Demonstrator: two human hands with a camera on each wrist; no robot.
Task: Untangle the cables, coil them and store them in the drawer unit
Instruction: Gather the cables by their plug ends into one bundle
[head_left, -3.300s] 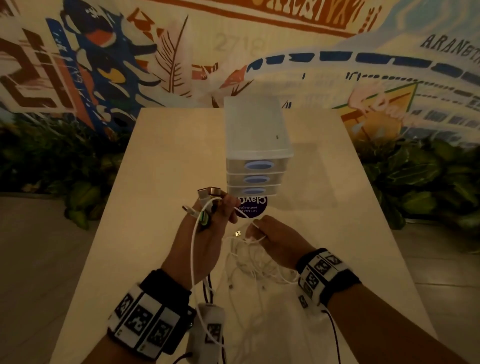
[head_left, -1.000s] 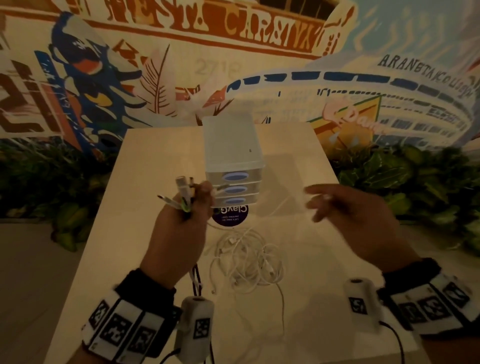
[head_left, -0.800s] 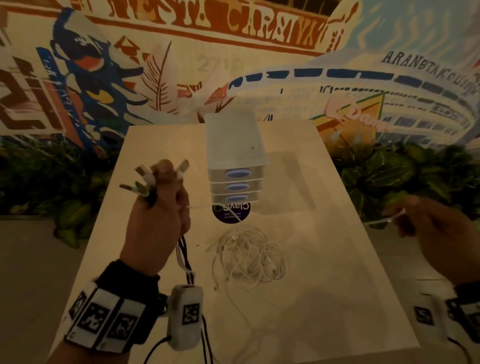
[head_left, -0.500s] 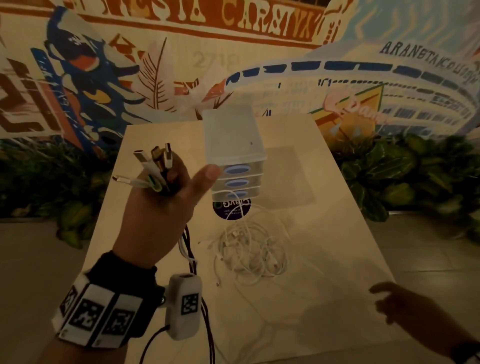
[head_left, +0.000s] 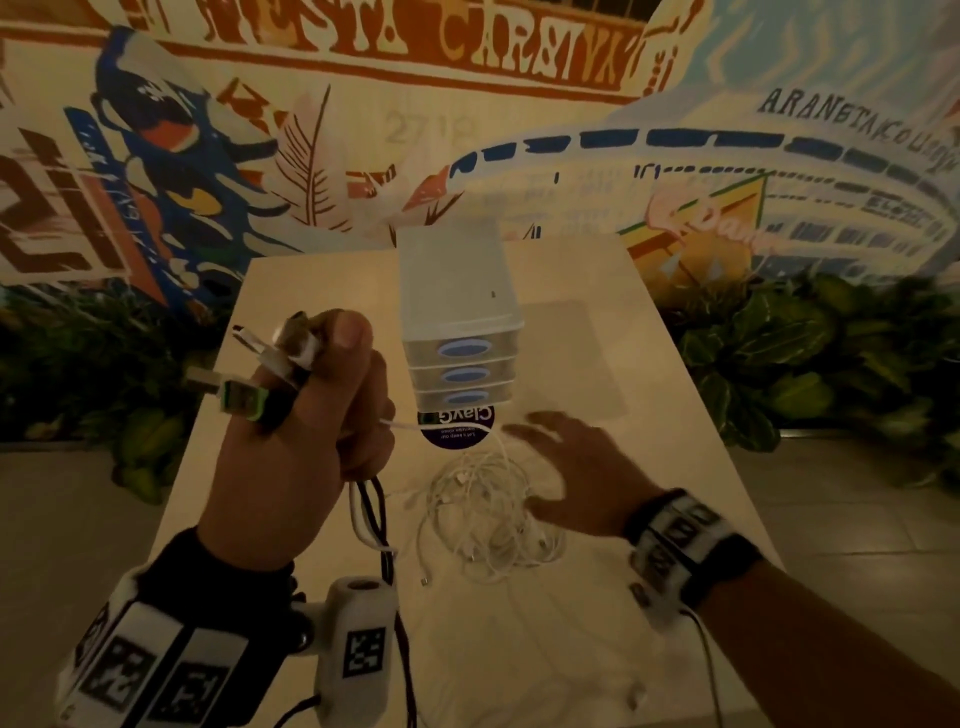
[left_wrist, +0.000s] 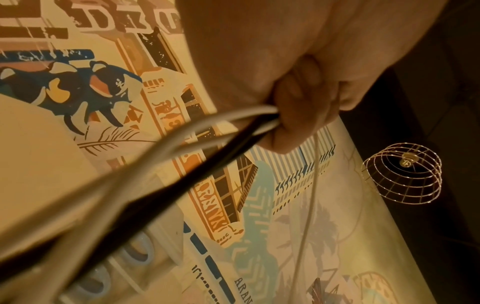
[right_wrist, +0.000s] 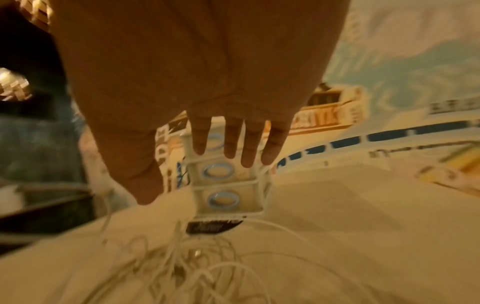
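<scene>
Behind the desk (head_left: 311, 519) is a wall painted with big bright pictures, and dark green plants grow on both sides.

Let's use the drawers (head_left: 460, 332) as our marker. They stand in the middle of the desk, far from the person.

Left of the drawers, the left hand (head_left: 306, 447) is up in the air. Its grip is tight around a bunch of plugs (head_left: 260, 369). The plug ends stick out the top, and black and white cords (left_wrist: 182, 144) hang down from the fist. It was a bit higher and more to the left half a second ago; now it has come closer to the drawers.

In front of the drawers lies the white pile (head_left: 483, 509) of cables, all mixed up, right by a round sticker (head_left: 457, 423).

To the right of the pile is the right hand (head_left: 576, 473). Just a moment ago it was way out past the desk's edge, after pulling a thin cord out to the side. Now it is back, flat over the pile, with straight fingers (right_wrist: 246, 144) and nothing in it. I think it is coming for the next cable, so the sorting is only partly done.

All three drawers look closed. They are see-through a little, but I cannot tell if anything is inside. No cable looks put away yet.
</scene>
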